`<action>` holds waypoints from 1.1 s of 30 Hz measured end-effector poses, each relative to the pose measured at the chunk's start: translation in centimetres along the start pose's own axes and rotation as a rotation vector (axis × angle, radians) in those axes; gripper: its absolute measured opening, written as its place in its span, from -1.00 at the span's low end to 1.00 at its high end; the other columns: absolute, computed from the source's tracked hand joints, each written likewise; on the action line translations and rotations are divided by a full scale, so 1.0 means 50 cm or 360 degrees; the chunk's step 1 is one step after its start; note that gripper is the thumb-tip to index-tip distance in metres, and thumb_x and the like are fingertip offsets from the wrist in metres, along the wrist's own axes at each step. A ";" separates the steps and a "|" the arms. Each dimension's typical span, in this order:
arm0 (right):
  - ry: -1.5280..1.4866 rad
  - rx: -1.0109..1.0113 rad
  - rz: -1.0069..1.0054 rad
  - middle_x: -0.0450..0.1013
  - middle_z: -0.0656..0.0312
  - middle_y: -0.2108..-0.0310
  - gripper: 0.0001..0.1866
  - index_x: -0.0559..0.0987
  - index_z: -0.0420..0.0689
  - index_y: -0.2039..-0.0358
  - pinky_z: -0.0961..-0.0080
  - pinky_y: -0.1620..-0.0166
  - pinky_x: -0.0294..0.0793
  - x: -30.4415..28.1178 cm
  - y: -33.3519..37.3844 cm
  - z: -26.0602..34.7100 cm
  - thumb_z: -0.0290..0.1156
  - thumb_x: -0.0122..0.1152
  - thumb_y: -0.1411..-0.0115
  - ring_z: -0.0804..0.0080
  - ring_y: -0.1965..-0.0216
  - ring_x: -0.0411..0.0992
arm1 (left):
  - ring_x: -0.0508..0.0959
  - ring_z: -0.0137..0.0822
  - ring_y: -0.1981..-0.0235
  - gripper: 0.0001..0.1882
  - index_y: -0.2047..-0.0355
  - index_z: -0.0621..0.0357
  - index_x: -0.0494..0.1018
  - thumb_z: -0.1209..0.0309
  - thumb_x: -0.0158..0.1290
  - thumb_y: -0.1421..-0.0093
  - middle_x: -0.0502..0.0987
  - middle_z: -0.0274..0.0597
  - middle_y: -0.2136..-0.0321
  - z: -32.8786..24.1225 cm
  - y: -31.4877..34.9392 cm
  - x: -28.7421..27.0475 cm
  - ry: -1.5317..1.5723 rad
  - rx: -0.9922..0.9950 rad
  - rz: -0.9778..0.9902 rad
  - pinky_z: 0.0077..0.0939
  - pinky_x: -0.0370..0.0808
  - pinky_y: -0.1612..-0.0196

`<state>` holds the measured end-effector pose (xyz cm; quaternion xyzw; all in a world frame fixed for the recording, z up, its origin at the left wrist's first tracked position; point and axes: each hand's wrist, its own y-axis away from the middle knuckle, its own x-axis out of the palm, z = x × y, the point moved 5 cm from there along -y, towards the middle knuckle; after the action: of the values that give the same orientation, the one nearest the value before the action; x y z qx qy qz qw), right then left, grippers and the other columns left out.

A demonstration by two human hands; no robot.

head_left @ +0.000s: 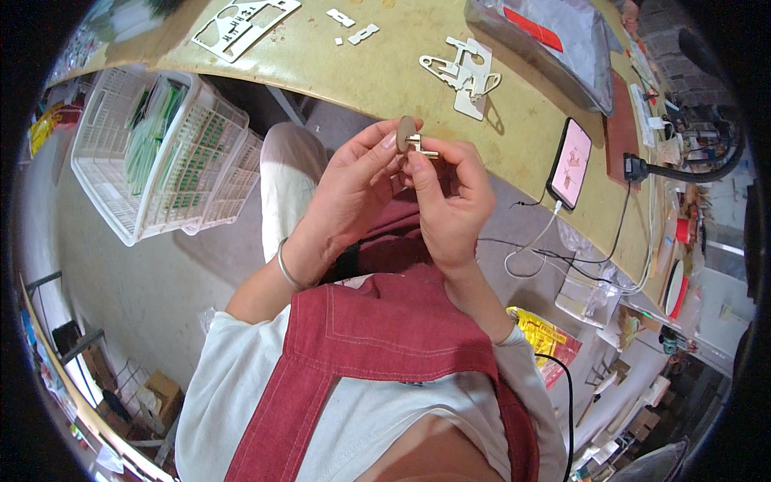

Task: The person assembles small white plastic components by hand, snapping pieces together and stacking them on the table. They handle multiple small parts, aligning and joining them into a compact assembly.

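Both of my hands meet above my lap at the table's near edge. My left hand [345, 181] pinches a thin round disc [405, 135], brownish and wood-like, between thumb and fingers. Closed on a small pale notched piece [421, 147] is my right hand [454, 201], thumb on the near side. The piece's inner end touches the disc's face; whether it sits in a slot there I cannot tell. Fingers hide part of both. Just beyond, flat cut-out parts [466, 76] lie in a loose pile on the table.
On the yellowish table [361, 76] lie a cut-out sheet [241, 28], small loose pieces [353, 32], a metal tray [554, 56] and a phone [570, 165] with its cable hanging off the edge. A white plastic basket [161, 161] stands at the left. A yellow bag [546, 337] lies at the right.
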<state>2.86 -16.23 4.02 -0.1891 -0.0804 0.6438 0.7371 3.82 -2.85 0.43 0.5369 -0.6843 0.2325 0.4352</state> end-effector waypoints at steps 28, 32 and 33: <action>0.0211 -0.0374 0.0253 0.62 0.10 0.19 -0.66 0.67 -0.27 -0.05 0.46 0.18 0.56 -0.024 -0.012 0.054 -0.64 0.42 -0.25 0.30 0.28 0.58 | 0.56 -0.50 0.15 -0.54 -0.30 0.32 0.45 0.35 0.15 -0.50 0.65 -0.29 0.07 -0.032 0.009 0.017 -0.0207 0.0135 0.0116 -0.56 0.51 0.02; 0.0253 -0.0339 0.0232 0.63 0.08 0.19 -0.66 0.65 -0.26 -0.03 0.43 0.19 0.58 -0.021 -0.005 0.040 -0.64 0.43 -0.24 0.27 0.26 0.61 | 0.57 -0.53 0.13 -0.55 -0.30 0.30 0.46 0.34 0.15 -0.51 0.65 -0.29 0.07 -0.024 0.014 0.029 -0.0178 0.0151 0.0049 -0.58 0.52 0.01; 0.0239 -0.0253 0.0204 0.64 0.08 0.19 -0.67 0.64 -0.26 -0.02 0.42 0.20 0.58 -0.019 0.001 0.032 -0.64 0.43 -0.24 0.27 0.26 0.62 | 0.58 -0.53 0.13 -0.55 -0.30 0.29 0.46 0.33 0.14 -0.51 0.65 -0.30 0.07 -0.024 0.014 0.030 -0.0232 0.0157 0.0067 -0.59 0.52 0.01</action>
<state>2.08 -16.85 5.57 -0.2993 -0.0635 0.6653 0.6811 3.51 -2.49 2.44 0.5586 -0.7130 0.2353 0.3523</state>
